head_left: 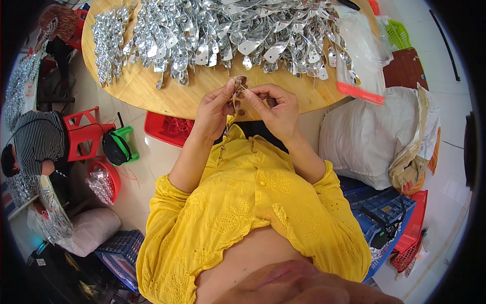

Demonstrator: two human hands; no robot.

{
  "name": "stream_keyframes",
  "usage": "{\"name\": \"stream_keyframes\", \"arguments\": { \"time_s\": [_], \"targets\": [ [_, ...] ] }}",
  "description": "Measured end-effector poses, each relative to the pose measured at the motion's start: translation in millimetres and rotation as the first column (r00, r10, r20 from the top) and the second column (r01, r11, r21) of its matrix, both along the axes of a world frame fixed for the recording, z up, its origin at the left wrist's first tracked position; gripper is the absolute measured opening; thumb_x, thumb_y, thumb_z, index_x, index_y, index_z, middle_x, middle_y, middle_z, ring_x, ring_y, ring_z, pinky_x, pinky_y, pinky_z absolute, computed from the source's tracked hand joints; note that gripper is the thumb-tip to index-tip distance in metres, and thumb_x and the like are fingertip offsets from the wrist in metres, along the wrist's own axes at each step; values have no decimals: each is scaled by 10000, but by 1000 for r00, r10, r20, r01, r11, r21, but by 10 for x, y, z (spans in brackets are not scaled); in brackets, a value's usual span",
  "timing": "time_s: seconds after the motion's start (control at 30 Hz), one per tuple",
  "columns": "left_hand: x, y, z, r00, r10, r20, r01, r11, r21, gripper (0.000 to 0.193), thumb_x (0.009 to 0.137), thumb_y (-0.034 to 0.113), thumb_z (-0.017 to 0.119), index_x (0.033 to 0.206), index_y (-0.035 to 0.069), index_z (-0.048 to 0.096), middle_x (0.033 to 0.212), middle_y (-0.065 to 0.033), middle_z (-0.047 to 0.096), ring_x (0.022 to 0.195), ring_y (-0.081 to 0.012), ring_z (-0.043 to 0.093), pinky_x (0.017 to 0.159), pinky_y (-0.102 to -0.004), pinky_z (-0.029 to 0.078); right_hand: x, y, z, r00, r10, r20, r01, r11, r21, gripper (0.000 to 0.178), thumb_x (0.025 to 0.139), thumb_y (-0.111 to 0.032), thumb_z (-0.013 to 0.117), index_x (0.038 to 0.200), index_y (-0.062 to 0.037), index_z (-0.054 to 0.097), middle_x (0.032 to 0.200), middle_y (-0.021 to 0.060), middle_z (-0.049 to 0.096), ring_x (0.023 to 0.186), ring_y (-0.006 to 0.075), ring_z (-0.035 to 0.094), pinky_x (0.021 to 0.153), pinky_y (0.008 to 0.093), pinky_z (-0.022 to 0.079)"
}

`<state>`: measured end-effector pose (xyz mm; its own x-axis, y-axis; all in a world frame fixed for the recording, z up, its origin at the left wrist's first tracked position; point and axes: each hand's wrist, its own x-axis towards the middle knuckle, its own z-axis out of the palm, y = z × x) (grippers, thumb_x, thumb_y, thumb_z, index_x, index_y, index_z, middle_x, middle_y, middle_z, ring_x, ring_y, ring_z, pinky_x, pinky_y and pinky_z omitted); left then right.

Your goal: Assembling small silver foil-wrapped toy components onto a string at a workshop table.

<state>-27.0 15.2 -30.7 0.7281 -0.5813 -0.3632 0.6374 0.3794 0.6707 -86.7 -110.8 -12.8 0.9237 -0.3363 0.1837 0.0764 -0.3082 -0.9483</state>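
Both my hands are raised together over the near edge of the round wooden table (192, 99). My left hand (213, 110) pinches the top of a twisted shiny metal strip (223, 147), which dangles below it in front of my yellow top. A rounded shiny end (240, 79) of the strip shows above the fingertips. Close beside it, the thumb and forefinger of my right hand (277, 110) are pinched at a thin pale string-like piece (244, 87). Its exact kind is too small to make out. Many similar silvery twisted strips (202, 35) lie in rows across the table.
Clear plastic bags (357, 45) with a red strip lie at the table's right. A big white sack (359, 139) and blue crate (374, 213) stand to my right. Below the table is a red basin (162, 129). At left a person (38, 137) sits near a red stool (86, 131).
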Motion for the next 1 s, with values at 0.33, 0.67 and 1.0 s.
{"name": "stream_keyframes", "arguments": {
  "time_s": [0.33, 0.67, 1.0],
  "targets": [
    [0, 3, -17, 1000, 11, 6, -11, 1000, -2, 287, 813, 274, 498, 932, 24, 572, 754, -3, 531, 603, -69, 449, 549, -186, 403, -10, -15, -19, 999, 27, 20, -27, 1000, 4, 79, 720, -52, 608, 779, -2, 589, 680, 6, 569, 584, 38, 485, 526, 155, 376],
    [-21, 9, 37, 999, -26, 19, 26, 1000, 12, 321, 823, 264, 480, 1018, 16, 540, 815, 8, 537, 721, -52, 461, 603, -184, 387, 21, -14, -34, 1000, -5, -27, 6, 1000, 27, 73, 723, -76, 610, 762, -18, 592, 633, -26, 548, 523, 8, 422, 448, 146, 302],
    [-12, 14, 3, 1000, -8, -17, 8, 1000, -7, 301, 816, 258, 495, 990, 19, 552, 786, -4, 543, 656, -52, 469, 578, -172, 384, -9, -25, -27, 1000, -2, -20, 3, 999, 33, 64, 725, -45, 600, 763, 3, 578, 659, -16, 541, 561, 16, 441, 487, 142, 330]
  ]
}}
